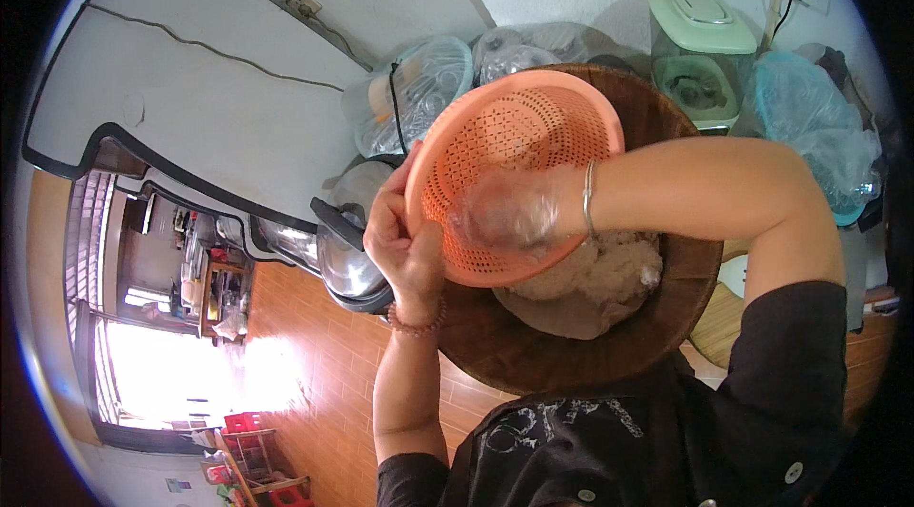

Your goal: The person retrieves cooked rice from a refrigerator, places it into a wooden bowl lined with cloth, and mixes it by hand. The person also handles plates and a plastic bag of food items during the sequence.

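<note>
An orange plastic colander (564, 114) is tilted over a dark wooden tub (493, 357). My left hand (407, 243), with a beaded bracelet at the wrist, grips the colander's left rim. Inside the colander is my right hand (507, 214), blurred and wrapped in clear plastic that looks like a disposable glove. I cannot tell if its fingers hold anything. A pale, clumped, crumbly mass (600, 271) lies below in the tub, on a light surface or cloth (571, 321). The colander hides part of it.
A lidded metal pot (357, 257) stands left of the tub. Behind are a plastic-wrapped tub (428, 93) and a green-lidded container (703, 28). A blue basin (807, 100) under plastic is at right. A white panel (214, 71) with dark edging spans the upper left.
</note>
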Motion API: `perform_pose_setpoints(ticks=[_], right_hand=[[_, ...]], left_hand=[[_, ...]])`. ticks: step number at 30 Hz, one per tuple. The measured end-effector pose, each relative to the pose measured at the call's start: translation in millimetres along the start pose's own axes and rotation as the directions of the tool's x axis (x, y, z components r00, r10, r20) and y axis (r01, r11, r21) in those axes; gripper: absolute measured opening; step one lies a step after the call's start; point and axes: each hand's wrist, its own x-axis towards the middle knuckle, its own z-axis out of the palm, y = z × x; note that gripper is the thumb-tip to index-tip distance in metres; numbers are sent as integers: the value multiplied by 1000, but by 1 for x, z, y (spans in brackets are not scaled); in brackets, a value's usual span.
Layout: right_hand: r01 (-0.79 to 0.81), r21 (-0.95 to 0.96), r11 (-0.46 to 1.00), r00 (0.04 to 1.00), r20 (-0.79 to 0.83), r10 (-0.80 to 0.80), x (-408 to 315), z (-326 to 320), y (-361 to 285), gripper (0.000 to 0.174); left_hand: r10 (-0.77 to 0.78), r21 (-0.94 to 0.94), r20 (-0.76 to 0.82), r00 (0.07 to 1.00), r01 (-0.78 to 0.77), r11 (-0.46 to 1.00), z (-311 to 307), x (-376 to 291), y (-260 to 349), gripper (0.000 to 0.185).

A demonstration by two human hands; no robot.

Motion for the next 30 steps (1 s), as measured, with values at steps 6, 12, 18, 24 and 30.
perform_pose_setpoints(ticks=[6, 12, 18, 24, 30], right_hand=[[-101, -185, 978, 966, 216, 140, -9, 16, -2, 19], [73, -368, 927, 881, 459, 113, -39, 25, 19, 19], [74, -226, 971, 997, 48, -65, -29, 25, 42, 10], [82, -562, 823, 990, -48, -132, -6, 42, 36, 18], [82, -572, 816, 996, 24, -83, -9, 11, 40, 22]], left_hand=[[126, 180, 64, 990, -136, 974, 8, 0, 8, 14], [212, 428, -2, 977, -191, 884, -4, 9, 7, 13], [190, 362, -18, 982, -171, 916, -4, 13, 3, 14], [120, 192, -93, 988, -100, 976, -6, 6, 0, 14], [42, 62, -150, 988, -33, 998, -7, 7, -3, 14]])
